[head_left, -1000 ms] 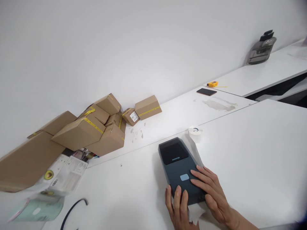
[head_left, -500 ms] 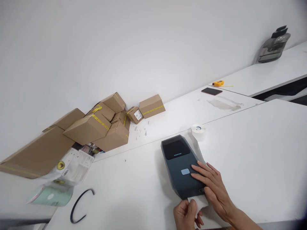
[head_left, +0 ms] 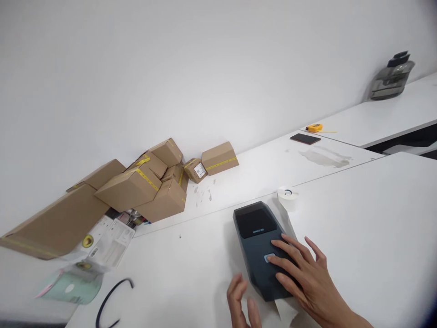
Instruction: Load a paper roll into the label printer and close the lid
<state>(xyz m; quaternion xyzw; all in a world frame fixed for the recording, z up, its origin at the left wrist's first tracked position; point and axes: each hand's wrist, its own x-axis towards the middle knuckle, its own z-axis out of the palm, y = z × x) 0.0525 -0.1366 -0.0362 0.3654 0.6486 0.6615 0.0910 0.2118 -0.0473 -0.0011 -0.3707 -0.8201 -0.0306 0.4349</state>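
Observation:
A dark grey label printer point(head_left: 254, 232) sits on the white table point(head_left: 358, 228) in front of me. My right hand point(head_left: 305, 278) lies flat on the printer's near end, fingers spread, one fingertip on its pale blue button. A white paper label point(head_left: 287, 310) pokes out of the printer's front slot beneath that hand. My left hand point(head_left: 241, 304) hovers just left of the printer's near corner, fingers loose and apart, holding nothing. A white label roll point(head_left: 287, 197) stands behind the printer.
Several cardboard boxes with yellow tape point(head_left: 143, 184) pile up against the wall at left. Plastic mailer bags point(head_left: 105, 243) and a black cable point(head_left: 112, 294) lie near the table's left edge. A phone point(head_left: 303, 138), a yellow tape measure point(head_left: 314, 128) and a grey device point(head_left: 391, 77) sit on far tables.
My left hand let go of the white label at the printer slot and moved left, opening. My right hand slid forward so a finger rests on the blue button.

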